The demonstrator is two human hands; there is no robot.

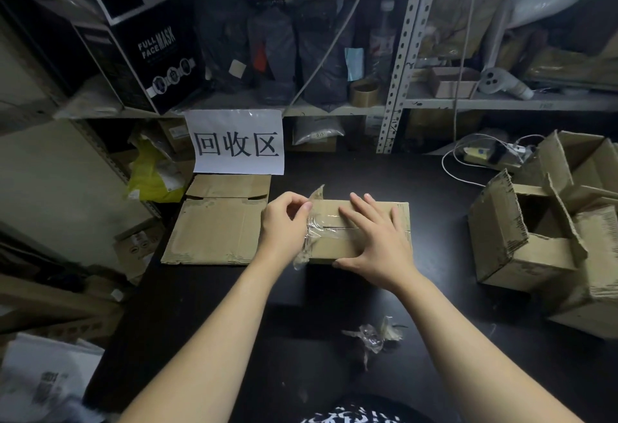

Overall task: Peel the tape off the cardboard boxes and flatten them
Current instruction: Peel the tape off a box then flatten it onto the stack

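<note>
Left hand (282, 222): I see it pinching the loose clear tape (312, 232) at the box's left end, fingers curled.
Right hand (374, 242): spread flat, pressing on the box top, thumb on the near edge.
Taped box (329, 248): closed, under both hands on the black table (234, 305).
Flattened carton (214, 228): I see it just left of the left hand.
Open boxes (521, 238): well right of the right hand.
Tape wad (374, 339): beside the right forearm.
</note>
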